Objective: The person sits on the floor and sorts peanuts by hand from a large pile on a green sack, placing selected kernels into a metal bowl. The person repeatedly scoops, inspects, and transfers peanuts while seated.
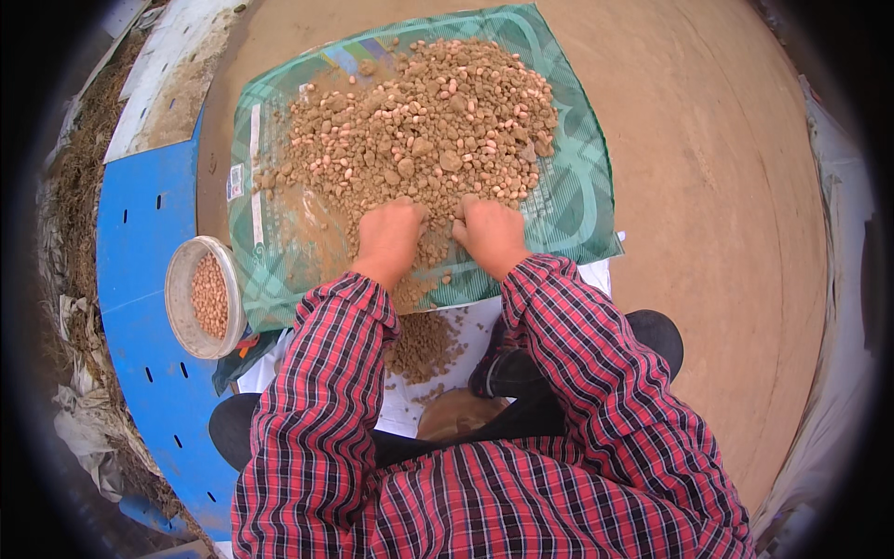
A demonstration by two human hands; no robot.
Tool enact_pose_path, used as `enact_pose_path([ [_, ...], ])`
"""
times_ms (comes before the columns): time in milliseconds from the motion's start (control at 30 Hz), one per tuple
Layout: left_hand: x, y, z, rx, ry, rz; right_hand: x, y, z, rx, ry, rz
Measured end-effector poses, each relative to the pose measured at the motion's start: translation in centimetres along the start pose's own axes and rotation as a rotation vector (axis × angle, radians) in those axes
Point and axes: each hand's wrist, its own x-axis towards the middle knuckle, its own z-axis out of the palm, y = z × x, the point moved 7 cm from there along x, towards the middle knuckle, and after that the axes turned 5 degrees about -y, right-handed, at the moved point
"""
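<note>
A heap of soil clods mixed with pink peanut kernels [419, 126] lies on a flattened green plastic sack [583, 189]. At the heap's near edge are both of my hands, side by side and a little apart. My left hand [392, 236] has its fingers curled down at the soil; the fingertips are hidden, so whether they hold anything cannot be told. My right hand [491, 232] is likewise curled, with thumb and forefinger close together beside the clods and no held thing visible. To the left stands a round white plastic tub [176, 297] with many kernels [209, 297] in it.
Below the sack's near edge, a pile of soil clods [422, 347] rests on white sheeting [398, 412] between my legs. Blue perforated panels [147, 258] run along the left. Brown flat ground [712, 244] extends to the right, bordered by pale sheeting [848, 230].
</note>
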Motion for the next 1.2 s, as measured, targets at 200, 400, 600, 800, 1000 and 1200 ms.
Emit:
enact_pose_path([
  [200,-1.0,-1.6,0.1,-0.374,-0.024,-0.229,0.0,-0.5,0.0,0.010,0.041,-0.047],
  [400,-2.3,-3.9,1.2,-1.059,0.097,-0.336,0.3,0.5,0.3,0.456,-0.041,-0.009],
  [600,-2.4,-5.4,2.9,-1.214,0.110,-0.412,-2.0,3.1,0.5,1.758,-0.322,0.305],
  [800,-3.0,-5.4,2.0,-0.909,0.112,-0.370,-2.4,5.7,-0.9,1.149,0.015,0.134],
  [1000,-3.6,-3.9,0.7,-0.622,0.066,-0.366,-2.5,5.7,-0.5,0.905,0.063,0.104],
  [1200,-2.4,-1.5,0.7,-0.387,-0.057,-0.349,-1.7,6.2,-1.7,0.982,0.123,0.121],
])
